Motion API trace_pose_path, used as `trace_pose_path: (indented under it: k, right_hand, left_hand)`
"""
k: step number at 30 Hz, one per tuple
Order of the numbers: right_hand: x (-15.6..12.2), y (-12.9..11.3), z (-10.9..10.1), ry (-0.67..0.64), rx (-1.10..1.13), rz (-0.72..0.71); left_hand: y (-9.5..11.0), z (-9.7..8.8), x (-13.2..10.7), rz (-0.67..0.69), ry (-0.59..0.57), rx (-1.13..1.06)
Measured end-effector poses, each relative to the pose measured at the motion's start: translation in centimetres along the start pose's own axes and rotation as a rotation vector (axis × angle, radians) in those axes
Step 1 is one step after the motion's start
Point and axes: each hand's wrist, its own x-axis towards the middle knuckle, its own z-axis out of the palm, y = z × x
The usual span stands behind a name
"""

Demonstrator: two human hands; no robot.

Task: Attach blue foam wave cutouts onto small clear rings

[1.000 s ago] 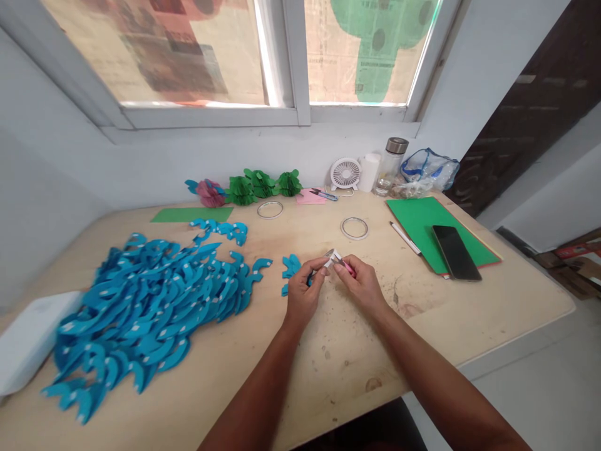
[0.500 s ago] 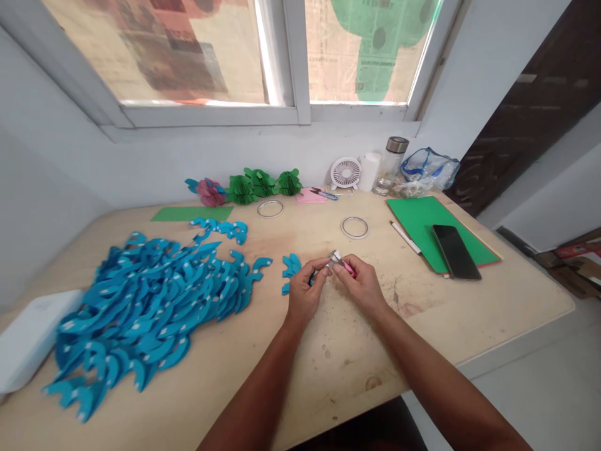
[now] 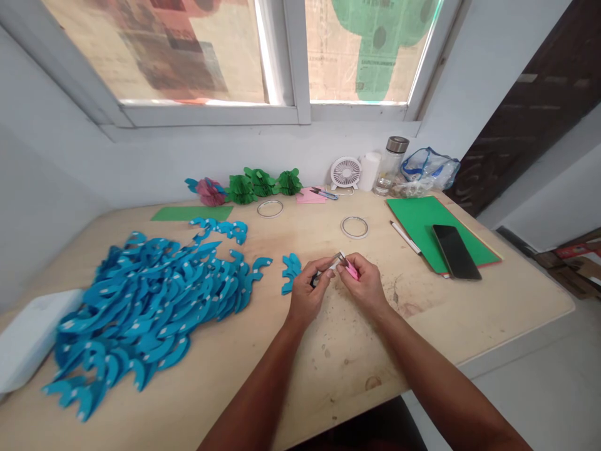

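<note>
Currently mid fine-work step: left hand (image 3: 306,294) and right hand (image 3: 367,287) meet fingertip to fingertip just above the table (image 3: 357,351). Right fingers are closed on a pink-handled tool (image 3: 350,269), its metal tip pointing at the left hand. Left fingers pinch a small white piece (image 3: 331,268); something dark sits under it, can't tell what. A blue cutout (image 3: 290,272) lies just beside the left hand, with the big blue pile (image 3: 141,300) well apart to the left. My read: the tip is working on the white piece. Next move calls for steady pinches and a tiny, aligned tip motion.
</note>
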Motion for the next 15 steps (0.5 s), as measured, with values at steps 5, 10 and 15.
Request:
trace_pose_path:
  k: [5,10,15]
  right_hand:
    - [-0.21,-0.17,-0.12,0.014,-0.002,-0.023]
    - [-0.11,0.06,-0.19,0.027,0.02,-0.015]
    - [0.02,0.21,-0.04,0.05,0.011,0.01]
  left_hand:
    - [-0.12,-0.14,0.04,0.0,0.017,0.009]
    - [0.17,-0.22,0.05,-0.006,0.032,0.036]
    - [0.11,-0.19,0.11,-0.024,0.037,-0.006]
